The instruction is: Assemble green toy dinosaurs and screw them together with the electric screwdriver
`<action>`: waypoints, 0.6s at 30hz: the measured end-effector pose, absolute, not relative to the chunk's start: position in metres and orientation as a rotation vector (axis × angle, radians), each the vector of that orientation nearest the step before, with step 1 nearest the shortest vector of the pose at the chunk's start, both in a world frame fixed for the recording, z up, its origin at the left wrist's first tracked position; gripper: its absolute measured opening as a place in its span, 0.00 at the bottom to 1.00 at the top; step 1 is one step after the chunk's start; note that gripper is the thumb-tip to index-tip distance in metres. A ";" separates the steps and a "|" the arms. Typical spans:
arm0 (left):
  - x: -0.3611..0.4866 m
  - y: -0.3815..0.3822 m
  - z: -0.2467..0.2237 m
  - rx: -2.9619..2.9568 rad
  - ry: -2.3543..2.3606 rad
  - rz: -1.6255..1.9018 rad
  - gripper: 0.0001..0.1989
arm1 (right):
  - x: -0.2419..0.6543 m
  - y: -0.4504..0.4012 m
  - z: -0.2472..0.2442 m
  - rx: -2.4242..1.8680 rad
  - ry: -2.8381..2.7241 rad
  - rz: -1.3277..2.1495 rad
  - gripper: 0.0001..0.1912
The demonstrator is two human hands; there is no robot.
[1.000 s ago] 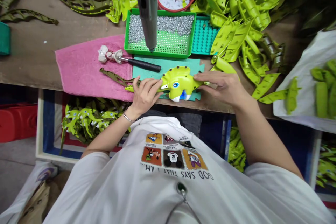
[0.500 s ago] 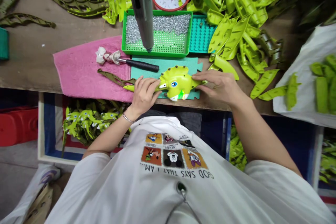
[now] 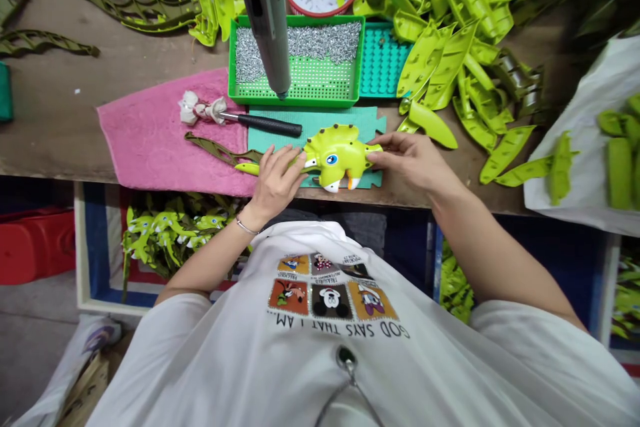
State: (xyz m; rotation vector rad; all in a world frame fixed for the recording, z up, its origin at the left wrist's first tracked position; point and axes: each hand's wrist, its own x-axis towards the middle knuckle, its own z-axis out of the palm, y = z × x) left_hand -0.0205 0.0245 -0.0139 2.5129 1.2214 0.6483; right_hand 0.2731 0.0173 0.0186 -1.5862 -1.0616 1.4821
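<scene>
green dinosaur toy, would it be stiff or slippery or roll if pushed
The dinosaur toy is probably stiff, its moulded shell holding a crisp shape. Its glossy surface may feel slippery. The jutting crest would likely hinder rolling.

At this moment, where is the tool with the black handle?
In the head view, the black-handled tool lies left of centre, across the pink towel and turquoise mat, just below the green tray.

1 head cam, fwd & down over white shirt to bench, close rng, wide ang.
</scene>
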 end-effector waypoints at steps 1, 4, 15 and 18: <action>-0.022 0.026 -0.013 2.515 1.195 0.629 0.17 | 0.272 0.019 0.017 -1.573 -0.997 1.511 0.26; -0.027 0.034 -0.009 2.593 1.132 0.564 0.18 | 0.274 0.026 0.013 -1.560 -0.861 1.589 0.25; -0.030 0.078 0.021 2.919 0.962 0.474 0.21 | 0.232 0.018 0.067 -1.562 -1.880 0.252 0.21; -0.025 0.086 0.029 2.955 0.885 0.506 0.20 | 0.195 0.020 0.068 -1.485 -2.227 0.103 0.22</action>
